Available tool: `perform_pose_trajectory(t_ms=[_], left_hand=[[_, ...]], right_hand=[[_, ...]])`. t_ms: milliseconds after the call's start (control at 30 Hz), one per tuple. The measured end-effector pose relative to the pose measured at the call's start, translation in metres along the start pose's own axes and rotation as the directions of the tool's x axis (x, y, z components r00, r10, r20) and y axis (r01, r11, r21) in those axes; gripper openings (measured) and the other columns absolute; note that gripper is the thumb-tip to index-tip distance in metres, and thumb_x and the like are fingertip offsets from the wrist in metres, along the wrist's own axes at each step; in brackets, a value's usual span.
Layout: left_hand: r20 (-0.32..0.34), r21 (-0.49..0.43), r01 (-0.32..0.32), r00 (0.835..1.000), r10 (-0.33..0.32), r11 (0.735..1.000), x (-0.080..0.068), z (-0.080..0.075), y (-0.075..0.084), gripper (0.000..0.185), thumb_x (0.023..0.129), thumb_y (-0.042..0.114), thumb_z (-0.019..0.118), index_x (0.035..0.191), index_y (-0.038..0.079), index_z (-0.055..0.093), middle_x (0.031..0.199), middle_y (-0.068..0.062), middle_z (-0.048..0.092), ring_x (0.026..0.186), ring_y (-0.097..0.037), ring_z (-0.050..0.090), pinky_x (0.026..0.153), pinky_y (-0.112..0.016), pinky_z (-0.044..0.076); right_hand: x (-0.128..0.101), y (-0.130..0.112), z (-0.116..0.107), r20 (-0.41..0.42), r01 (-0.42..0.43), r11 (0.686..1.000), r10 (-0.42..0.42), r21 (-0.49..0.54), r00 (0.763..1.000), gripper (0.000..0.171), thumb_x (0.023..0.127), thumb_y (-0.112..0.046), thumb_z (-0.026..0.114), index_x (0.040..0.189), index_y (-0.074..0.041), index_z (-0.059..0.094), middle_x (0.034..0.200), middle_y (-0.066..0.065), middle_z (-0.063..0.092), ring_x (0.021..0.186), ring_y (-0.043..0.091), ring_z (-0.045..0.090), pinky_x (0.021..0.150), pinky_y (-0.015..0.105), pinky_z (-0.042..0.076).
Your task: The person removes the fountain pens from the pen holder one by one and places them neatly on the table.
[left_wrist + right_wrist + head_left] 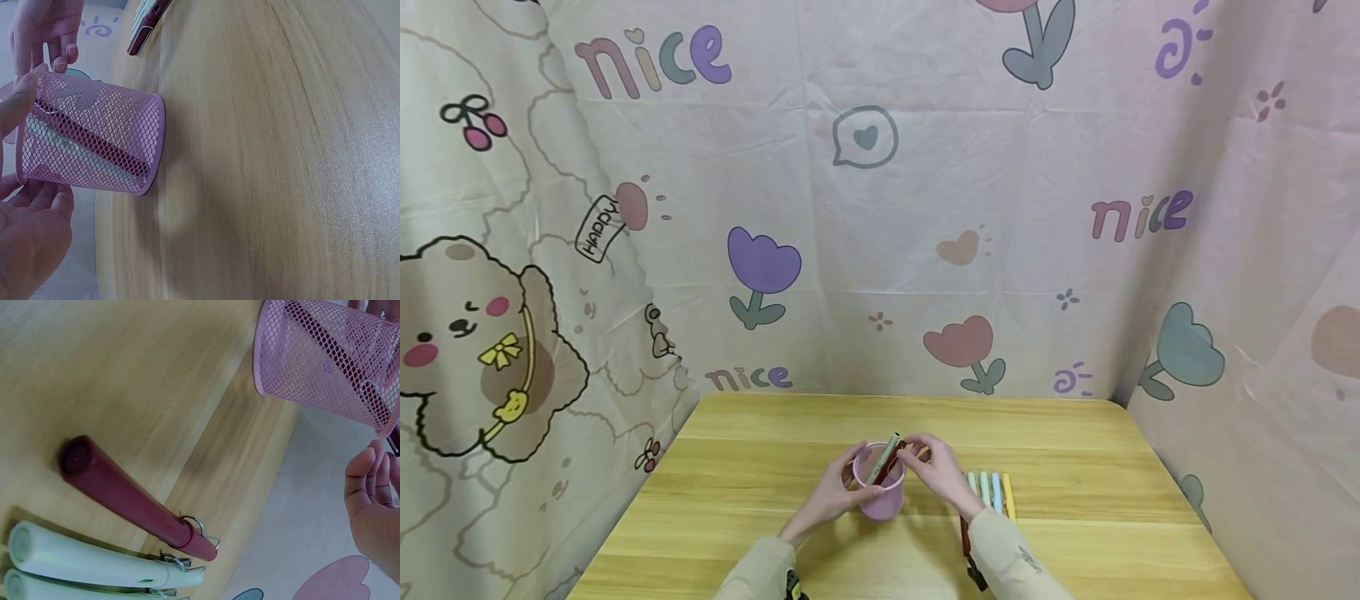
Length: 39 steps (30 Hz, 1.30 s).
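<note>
A pink mesh cup (pixel 883 500) (pixel 94 140) (pixel 325 356) stands on the wooden table (pixel 1075 500). My left hand (pixel 838 496) (pixel 31 244) grips it, thumb at the rim and fingers round the side. A dark red pen (pixel 100 147) (pixel 337 356) and a pale green pen (pixel 889 452) lean inside the cup. My right hand (pixel 936 471) (pixel 44 28) (pixel 375 512) hovers at the rim with loosely bent fingers, fingertips close to the pens' upper ends, gripping nothing that I can see.
Right of the cup lie pale green, blue and yellow pens (pixel 991 492) side by side, with another dark red pen (pixel 964 533) (pixel 125 497) nearest me. Printed cloth walls enclose the table at the back and both sides.
</note>
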State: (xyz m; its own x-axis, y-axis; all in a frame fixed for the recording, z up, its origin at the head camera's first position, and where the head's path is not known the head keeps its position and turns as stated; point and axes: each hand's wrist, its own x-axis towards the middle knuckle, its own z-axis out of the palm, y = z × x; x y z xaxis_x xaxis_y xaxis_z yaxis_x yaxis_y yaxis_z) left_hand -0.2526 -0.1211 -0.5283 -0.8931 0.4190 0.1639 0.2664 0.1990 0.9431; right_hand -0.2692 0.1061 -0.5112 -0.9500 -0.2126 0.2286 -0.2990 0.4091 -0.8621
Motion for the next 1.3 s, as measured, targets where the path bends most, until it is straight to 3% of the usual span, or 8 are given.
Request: perform_pose_trajectory(t_ms=[600, 933, 1300], left_hand=[[-0.002, 0.012, -0.009, 1.0, 0.009, 1.0, -0.0004, -0.0004, -0.0038, 0.09, 0.088, 0.014, 0.078, 0.152, -0.015, 0.022, 0.15, -0.04, 0.038, 0.138, -0.054, 0.044, 0.118, -0.06, 0.038], [-0.005, 0.011, -0.022, 1.0, 0.023, 1.0, 0.0005, -0.0001, -0.005, 0.09, 0.088, 0.015, 0.078, 0.151, -0.016, 0.022, 0.149, -0.04, 0.039, 0.137, -0.055, 0.044, 0.117, -0.06, 0.037], [0.006, -0.024, -0.012, 1.0, 0.012, 1.0, 0.0005, -0.0005, -0.0033, 0.091, 0.087, 0.01, 0.078, 0.152, -0.016, 0.02, 0.152, -0.04, 0.035, 0.141, -0.055, 0.038, 0.12, -0.059, 0.033]], right_hand=[[0.006, -0.0011, 0.0034, 0.002, -0.023, 1.0, 0.023, -0.015, 1.0, 0.023, 0.089, -0.016, 0.076, 0.101, 0.001, 0.067, 0.092, 0.011, 0.064, 0.078, 0.021, 0.064, 0.059, 0.017, 0.052], [0.0031, -0.0019, 0.0015, 0.016, -0.039, 0.999, 0.039, 0.015, 0.999, 0.02, 0.089, -0.017, 0.076, 0.098, -0.002, 0.066, 0.092, 0.011, 0.064, 0.077, 0.02, 0.063, 0.058, 0.018, 0.053], [-0.001, -0.0035, -0.0011, -0.054, -0.018, 0.999, 0.019, 0.034, 0.998, 0.018, 0.088, -0.016, 0.077, 0.097, -0.004, 0.067, 0.089, 0.008, 0.064, 0.07, 0.006, 0.057, 0.059, 0.017, 0.053]])
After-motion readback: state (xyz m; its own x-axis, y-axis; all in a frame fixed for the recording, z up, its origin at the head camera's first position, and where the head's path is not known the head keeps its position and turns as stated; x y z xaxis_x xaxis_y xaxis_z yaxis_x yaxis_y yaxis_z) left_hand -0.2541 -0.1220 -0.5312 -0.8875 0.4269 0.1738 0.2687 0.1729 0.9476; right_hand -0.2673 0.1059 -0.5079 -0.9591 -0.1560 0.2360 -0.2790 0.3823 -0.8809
